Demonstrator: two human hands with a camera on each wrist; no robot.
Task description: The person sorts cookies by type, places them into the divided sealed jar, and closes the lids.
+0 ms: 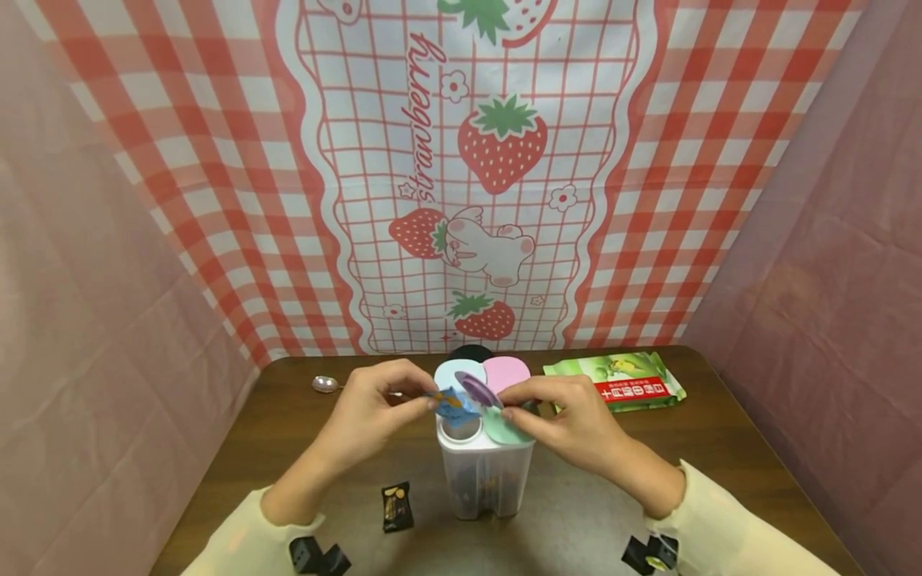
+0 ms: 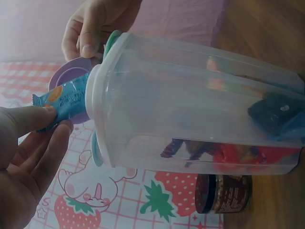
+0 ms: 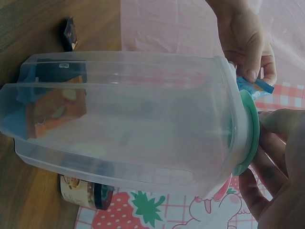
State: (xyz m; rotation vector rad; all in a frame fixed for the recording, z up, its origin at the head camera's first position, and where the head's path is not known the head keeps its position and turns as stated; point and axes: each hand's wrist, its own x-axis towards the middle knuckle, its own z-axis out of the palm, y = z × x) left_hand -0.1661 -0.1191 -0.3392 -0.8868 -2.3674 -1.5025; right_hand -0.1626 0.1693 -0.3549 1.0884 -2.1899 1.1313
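Note:
My left hand (image 1: 382,402) pinches a small blue snack packet (image 2: 68,99) between thumb and fingers, right at the round mouth (image 1: 461,430) of a clear storage container (image 1: 484,476). The purple lid (image 1: 481,390) of that mouth is tilted up, and my right hand (image 1: 572,412) holds it by its edge. Three other lids, light blue (image 1: 450,371), pink (image 1: 507,370) and green (image 1: 507,429), lie flat on the container top. Through the clear walls I see packets at the bottom, among them an orange packet (image 3: 56,107).
A black snack packet (image 1: 397,506) lies left of the container. Behind it stands a dark-lidded jar (image 2: 224,193). A metal spoon (image 1: 326,385) lies at the back left, a green wipes pack (image 1: 619,381) at the back right. Cloths hang around the wooden table (image 1: 288,448).

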